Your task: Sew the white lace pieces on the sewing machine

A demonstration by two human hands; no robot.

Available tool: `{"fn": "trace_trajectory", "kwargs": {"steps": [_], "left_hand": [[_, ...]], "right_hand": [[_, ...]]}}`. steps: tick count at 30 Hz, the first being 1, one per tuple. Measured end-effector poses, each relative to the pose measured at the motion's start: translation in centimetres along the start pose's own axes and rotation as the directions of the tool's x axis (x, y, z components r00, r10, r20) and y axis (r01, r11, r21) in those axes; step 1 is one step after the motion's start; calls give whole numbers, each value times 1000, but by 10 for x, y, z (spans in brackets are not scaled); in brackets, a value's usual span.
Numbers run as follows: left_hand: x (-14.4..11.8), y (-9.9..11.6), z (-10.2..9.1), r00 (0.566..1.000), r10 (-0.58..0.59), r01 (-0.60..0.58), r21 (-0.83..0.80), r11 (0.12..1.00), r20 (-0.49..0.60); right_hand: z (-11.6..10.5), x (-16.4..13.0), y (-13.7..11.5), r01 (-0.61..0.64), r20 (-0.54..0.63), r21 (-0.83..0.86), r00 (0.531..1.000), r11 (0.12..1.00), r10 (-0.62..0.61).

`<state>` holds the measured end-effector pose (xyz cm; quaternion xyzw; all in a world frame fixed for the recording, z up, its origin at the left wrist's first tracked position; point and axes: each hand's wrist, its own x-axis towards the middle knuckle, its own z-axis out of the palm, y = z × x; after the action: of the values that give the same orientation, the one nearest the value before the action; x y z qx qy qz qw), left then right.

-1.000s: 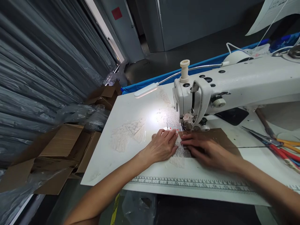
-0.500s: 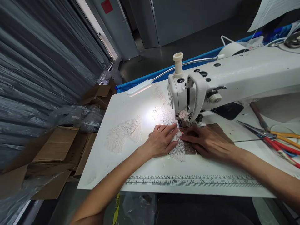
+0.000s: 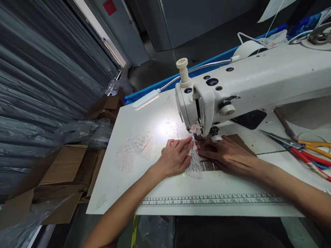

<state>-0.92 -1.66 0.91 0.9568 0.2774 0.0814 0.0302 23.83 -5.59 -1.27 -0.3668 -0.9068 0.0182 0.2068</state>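
Observation:
A strip of white lace (image 3: 193,164) runs under the head of a white sewing machine (image 3: 248,79). My left hand (image 3: 176,156) lies on the lace with fingers extended, its fingertips close to the presser foot. On the lace's other side, my right hand (image 3: 229,151) rests over the brown plate (image 3: 210,165) at the machine's bed, fingertips near the lace edge. Its fingers are bent and partly hidden, so I cannot tell whether they pinch anything. A pale fabric rosette (image 3: 195,128) sits at the machine's head, by the needle area. Another lace piece (image 3: 134,151) lies flat on the left.
Scissors (image 3: 281,139) with orange handles and red-handled tools (image 3: 307,160) lie at the right. A small lamp (image 3: 146,99) lights the white table (image 3: 108,186). A printed ruler (image 3: 214,200) follows the front edge. Cardboard boxes (image 3: 62,165) stand left of the table.
The camera view has shifted slightly, so the machine appears further left. Both hands stay beside the presser foot, with the lace between them in nearly the same place.

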Motion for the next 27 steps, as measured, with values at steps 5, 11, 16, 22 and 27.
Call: {"fn": "trace_trajectory", "kwargs": {"steps": [5, 11, 16, 22, 27], "left_hand": [[2, 1, -4, 999, 5, -5, 12, 1000, 39], [4, 1, -11, 993, 14, -20, 50, 999, 121], [8, -2, -24, 976, 63, -81, 83, 993, 210], [9, -5, -29, 965, 92, -115, 81, 990, 246], [7, -1, -25, 973, 77, -98, 89, 991, 215]], "right_hand": [[-6, -1, -11, 19, -11, 94, 1000, 995, -18], [-9, 1, -21, 10, 57, 136, 998, 991, -18], [-8, 2, -22, -6, 53, 178, 999, 984, -4], [-8, 1, -23, -34, 50, 217, 998, 976, 23], [-12, 1, -27, -52, 68, 236, 997, 970, 37]]}}
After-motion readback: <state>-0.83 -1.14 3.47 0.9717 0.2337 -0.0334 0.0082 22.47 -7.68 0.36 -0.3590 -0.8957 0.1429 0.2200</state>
